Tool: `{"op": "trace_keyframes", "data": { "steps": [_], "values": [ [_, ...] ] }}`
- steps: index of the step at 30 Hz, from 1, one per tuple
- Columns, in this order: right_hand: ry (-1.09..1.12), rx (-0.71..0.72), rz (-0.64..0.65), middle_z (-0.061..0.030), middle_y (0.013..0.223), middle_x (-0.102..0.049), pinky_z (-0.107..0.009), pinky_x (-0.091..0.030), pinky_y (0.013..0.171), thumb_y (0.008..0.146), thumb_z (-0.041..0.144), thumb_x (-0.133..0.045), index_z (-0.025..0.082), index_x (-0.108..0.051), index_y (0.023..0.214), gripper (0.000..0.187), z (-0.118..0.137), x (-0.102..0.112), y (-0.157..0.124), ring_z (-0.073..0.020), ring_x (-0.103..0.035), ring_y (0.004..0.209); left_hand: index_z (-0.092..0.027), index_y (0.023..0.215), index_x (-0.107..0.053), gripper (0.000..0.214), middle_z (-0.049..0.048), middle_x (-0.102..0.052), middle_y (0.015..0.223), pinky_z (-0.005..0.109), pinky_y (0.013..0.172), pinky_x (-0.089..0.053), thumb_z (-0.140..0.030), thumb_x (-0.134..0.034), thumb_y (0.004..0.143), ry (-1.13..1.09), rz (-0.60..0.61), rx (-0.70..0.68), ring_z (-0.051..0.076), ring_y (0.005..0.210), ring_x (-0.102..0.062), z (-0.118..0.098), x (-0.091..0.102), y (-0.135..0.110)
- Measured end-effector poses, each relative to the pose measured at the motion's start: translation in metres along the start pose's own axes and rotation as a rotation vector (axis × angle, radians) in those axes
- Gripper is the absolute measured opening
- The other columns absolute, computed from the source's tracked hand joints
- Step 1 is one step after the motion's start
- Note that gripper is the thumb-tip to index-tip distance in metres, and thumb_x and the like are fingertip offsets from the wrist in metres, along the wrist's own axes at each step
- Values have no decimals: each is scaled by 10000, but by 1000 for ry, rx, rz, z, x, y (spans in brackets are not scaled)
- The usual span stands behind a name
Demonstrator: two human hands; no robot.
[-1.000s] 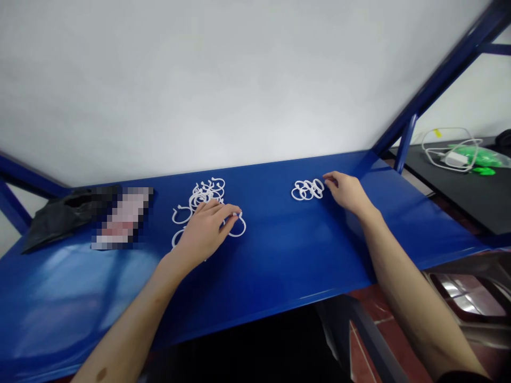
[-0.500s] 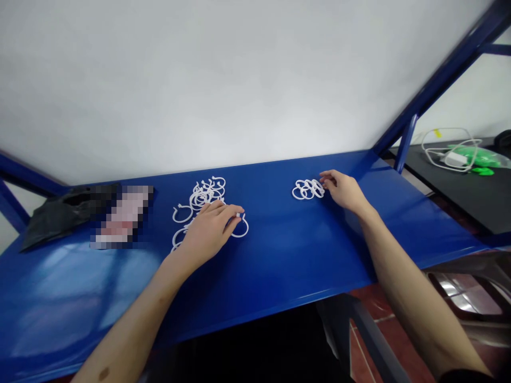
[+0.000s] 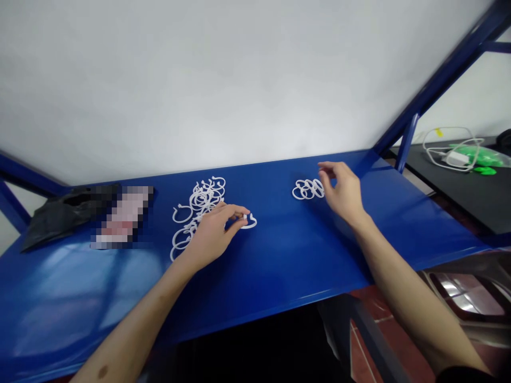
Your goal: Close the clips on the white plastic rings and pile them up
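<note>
My left hand (image 3: 219,229) pinches a white plastic curtain ring (image 3: 251,222) between thumb and fingers. The ring's ends look unjoined, and part of it is hidden by my fingers. Beside and behind that hand lies a loose pile of white rings (image 3: 205,197), several with gaps at their ends. Just past the fingers of my right hand (image 3: 343,191), a small row of overlapping rings (image 3: 305,190) lies on the blue table (image 3: 275,266); they look closed. That hand is raised slightly, thumb and fingers apart, with nothing visible in it.
At the left lie a black plastic bag (image 3: 59,215) and a blurred, pixelated packet (image 3: 123,215). Blue frame bars (image 3: 407,143) rise at the table's right. Beyond them a black table (image 3: 451,186) holds a white cable (image 3: 427,149) and a green bag (image 3: 483,156).
My left hand has moved slightly right with the ring, which has turned in its grasp. My right hand has lifted away from the row of rings, its fingers spreading.
</note>
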State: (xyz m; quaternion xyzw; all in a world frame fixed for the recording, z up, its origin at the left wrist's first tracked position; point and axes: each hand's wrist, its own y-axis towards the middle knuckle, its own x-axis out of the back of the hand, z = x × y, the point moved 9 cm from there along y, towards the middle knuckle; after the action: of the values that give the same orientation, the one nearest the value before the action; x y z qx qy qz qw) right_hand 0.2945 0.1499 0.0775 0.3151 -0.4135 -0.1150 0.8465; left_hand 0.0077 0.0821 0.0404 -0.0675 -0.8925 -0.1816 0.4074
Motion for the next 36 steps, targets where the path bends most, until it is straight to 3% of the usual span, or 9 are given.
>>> {"op": "trace_keyframes", "data": {
  "steps": [2, 5, 8, 13, 17, 26, 31, 34, 36],
  "values": [
    [166, 67, 124, -92, 1056, -711, -398, -562, 856, 976, 324, -555, 212, -653, 1147, 226, 38, -16, -14, -216, -682, 887, -267, 1036, -695, 143, -4, -707, 894, 325, 811, -520, -310, -617, 924, -73, -6, 23, 164, 818, -647, 0, -4, 0],
    [429, 216, 446, -70, 1065, -712, -349, -574, 829, 950, 380, -634, 219, -610, 1190, 290, 95, -53, -46, -194, -692, 911, -267, 1028, -702, 161, -11, -727, 865, 311, 760, -522, -342, -648, 897, -171, -25, 73, 154, 754, -651, 1, -8, -2],
    [550, 210, 580, -49, 999, -720, -319, -578, 775, 971, 356, -607, 224, -590, 1164, 234, 116, -74, -68, -176, -702, 872, -258, 1045, -694, 221, -3, -747, 882, 305, 728, -528, -390, -679, 868, -259, -43, 150, 157, 749, -668, 6, -10, -3],
    [688, 47, 524, -6, 915, -738, -283, -581, 732, 963, 308, -624, 236, -594, 1075, 137, 102, -82, -70, -152, -721, 801, -238, 953, -720, 243, 19, -771, 922, 320, 755, -543, -448, -708, 832, -432, -58, 280, 187, 812, -707, 17, -18, -5],
    [697, 66, 524, -22, 975, -755, -298, -587, 762, 973, 306, -608, 237, -638, 1018, 87, 103, -82, -72, -170, -733, 867, -244, 878, -732, 180, -1, -779, 869, 321, 773, -543, -410, -664, 861, -421, -17, 310, 188, 808, -714, 16, -25, -7],
    [602, 272, 525, -55, 936, -727, -310, -576, 760, 1020, 243, -490, 217, -645, 965, 166, 119, -70, -79, -174, -705, 851, -250, 812, -720, 140, -27, -752, 805, 270, 709, -514, -222, -598, 875, -256, -31, 138, 150, 728, -680, -4, -24, -12],
    [513, 353, 560, -83, 962, -723, -317, -572, 776, 1033, 260, -461, 188, -642, 1019, 196, 124, -75, -79, -184, -700, 863, -252, 843, -716, 118, -14, -734, 834, 282, 753, -532, -259, -617, 908, -136, -17, 0, 157, 778, -668, -16, -23, -9],
    [363, 332, 460, -91, 990, -716, -322, -552, 808, 1024, 280, -483, 182, -650, 1052, 195, 103, -64, -54, -187, -683, 887, -253, 1069, -702, 185, 16, -752, 979, 346, 867, -535, -349, -620, 933, 12, -60, -69, 201, 931, -661, -16, -13, -4],
    [205, 219, 311, -84, 989, -707, -335, -534, 801, 1000, 299, -524, 203, -675, 1011, 179, 65, -44, -28, -190, -660, 855, -237, 1163, -670, 262, 41, -746, 1064, 404, 971, -493, -374, -585, 957, 160, -154, -109, 232, 1033, -635, -10, 1, -1]
  ]
}}
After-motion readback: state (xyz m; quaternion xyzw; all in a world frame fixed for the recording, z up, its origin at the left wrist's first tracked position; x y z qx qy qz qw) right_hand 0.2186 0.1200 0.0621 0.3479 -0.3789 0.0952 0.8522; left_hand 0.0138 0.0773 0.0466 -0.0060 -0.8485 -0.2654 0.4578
